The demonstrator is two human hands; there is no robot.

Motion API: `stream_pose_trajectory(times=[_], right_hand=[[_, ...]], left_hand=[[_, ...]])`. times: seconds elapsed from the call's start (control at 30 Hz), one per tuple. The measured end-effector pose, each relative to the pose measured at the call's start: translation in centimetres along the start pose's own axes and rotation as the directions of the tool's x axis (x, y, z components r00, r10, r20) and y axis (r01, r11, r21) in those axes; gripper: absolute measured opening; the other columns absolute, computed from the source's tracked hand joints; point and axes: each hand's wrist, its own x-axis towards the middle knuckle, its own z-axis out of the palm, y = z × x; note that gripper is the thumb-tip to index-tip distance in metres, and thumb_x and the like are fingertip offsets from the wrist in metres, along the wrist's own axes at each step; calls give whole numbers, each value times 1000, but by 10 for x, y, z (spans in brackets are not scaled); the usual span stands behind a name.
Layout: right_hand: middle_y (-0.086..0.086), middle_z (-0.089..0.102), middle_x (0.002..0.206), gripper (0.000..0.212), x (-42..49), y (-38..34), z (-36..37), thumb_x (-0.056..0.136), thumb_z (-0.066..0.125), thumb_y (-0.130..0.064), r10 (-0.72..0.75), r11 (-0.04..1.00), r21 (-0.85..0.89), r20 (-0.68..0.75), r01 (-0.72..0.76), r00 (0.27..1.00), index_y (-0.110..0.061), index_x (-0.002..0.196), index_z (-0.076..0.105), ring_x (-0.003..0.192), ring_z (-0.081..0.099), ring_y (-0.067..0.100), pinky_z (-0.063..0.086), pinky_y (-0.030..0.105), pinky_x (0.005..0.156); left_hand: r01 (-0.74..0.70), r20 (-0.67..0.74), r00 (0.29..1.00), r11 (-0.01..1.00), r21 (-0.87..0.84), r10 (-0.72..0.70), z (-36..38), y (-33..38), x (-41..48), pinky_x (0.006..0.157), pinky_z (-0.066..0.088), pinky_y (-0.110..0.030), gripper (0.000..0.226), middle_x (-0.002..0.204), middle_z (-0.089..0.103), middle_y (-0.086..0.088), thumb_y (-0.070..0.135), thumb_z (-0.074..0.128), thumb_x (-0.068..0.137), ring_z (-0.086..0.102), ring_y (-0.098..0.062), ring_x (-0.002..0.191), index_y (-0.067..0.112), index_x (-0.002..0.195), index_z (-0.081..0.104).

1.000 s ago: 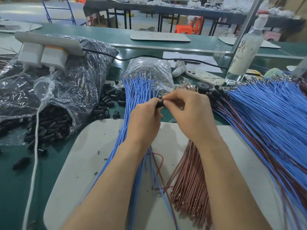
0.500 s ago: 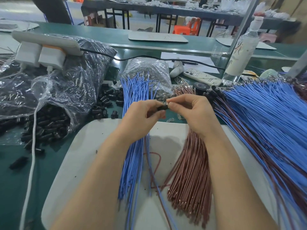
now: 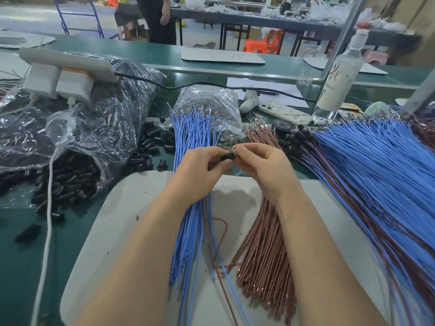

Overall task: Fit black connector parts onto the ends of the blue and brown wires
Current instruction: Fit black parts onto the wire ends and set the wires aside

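Person (image 3: 160, 22) shifted right behind green bench (image 3: 141, 51) | left hand (image 3: 200, 170), right hand (image 3: 263, 165) pinch connector (image 3: 227, 157)

Blue wires (image 3: 190, 137), brown wires (image 3: 263, 255), black connectors (image 3: 70, 182), green bench (image 3: 23, 255).

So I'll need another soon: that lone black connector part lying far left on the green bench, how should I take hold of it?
Probably pinch the black connector part across its barrel, mid-length, coming from above. It lies alone on its side, so both long flanks seem exposed, and its ends stay free for fitting.
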Motion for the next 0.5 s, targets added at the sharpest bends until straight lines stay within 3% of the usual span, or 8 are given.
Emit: stream_pose_trajectory(times=[0.17,0.23,0.3,0.37,0.43,0.5], right_hand=[[5,68,74,10,3,6,-1,88,65,-9,-4,993,-121,-16,2,1000,-11,79,67,72,64,15,56,28,77],[5,65,72,9,3,8,1,88,66,-11,-8,986,-164,-15,5,1000,-12,79,67,66,60,11,53,26,72],[2,61,69,10,3,9,4,88,66,-14,-46,978,-207,-46,35,998,-15,78,67,63,56,8,49,23,66],[1,64,76,8,1,6,9,90,64,-20,-21,990,-139,-57,13,998,-17,83,68,71,59,10,50,23,68],[5,69,93,25,-1,0,15,93,56,-34,89,994,49,84,-93,992,-14,104,66,85,65,15,53,28,81],[11,70,103,55,-6,-10,20,88,47,-50,176,956,171,322,-240,930,-10,125,55,95,67,21,52,34,89]], left_hand=[[4,5,1000,997,76,-4,2,-1,0,76,53,-35,13,77,72,4,15,60,91,67,-15,75,12,96,71],[10,2,1000,995,96,-10,1,-1,-1,77,53,-41,13,78,72,0,14,60,91,67,-21,76,12,95,72],[20,-8,1000,995,100,-20,-1,2,0,78,52,-38,12,81,73,-2,14,60,91,68,-22,79,13,96,71],[24,-33,999,995,96,-20,-5,10,0,79,52,-35,12,83,73,0,15,60,91,68,-18,80,14,96,71],[1,-86,996,998,60,5,-14,23,1,81,53,-35,10,83,73,4,16,61,90,69,-13,79,17,95,70],[-47,-176,983,998,34,52,-29,43,4,80,54,-27,8,81,71,12,20,61,91,68,-6,76,21,95,68]])
